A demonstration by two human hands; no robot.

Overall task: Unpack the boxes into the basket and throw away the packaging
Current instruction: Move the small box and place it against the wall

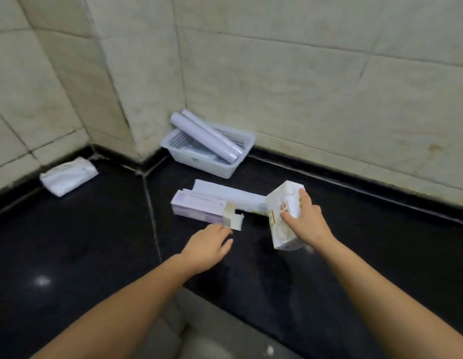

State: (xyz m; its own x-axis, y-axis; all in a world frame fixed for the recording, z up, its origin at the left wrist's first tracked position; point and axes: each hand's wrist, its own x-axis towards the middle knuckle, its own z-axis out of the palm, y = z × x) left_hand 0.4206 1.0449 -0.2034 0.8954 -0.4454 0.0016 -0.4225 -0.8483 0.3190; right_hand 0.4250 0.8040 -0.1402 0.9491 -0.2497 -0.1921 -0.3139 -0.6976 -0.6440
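Note:
A white plastic basket [199, 161] stands in the wall corner with two pale rolls [207, 134] leaning across it. On the black counter [77, 244] lies a long purple-white box [199, 206] with its near end flap torn open. Behind it lies another long white box [225, 194]. My left hand [208, 246] hovers just below the purple box's open flap, fingers apart, holding nothing. My right hand [305, 216] grips a crumpled white carton [282, 216] with green and brown print, lifted above the counter.
A folded white cloth or packet [68, 176] lies at the far left against the wall. Beige tiled walls [303, 86] enclose the counter at the back. The counter's front edge runs near my forearms, with a grey floor below.

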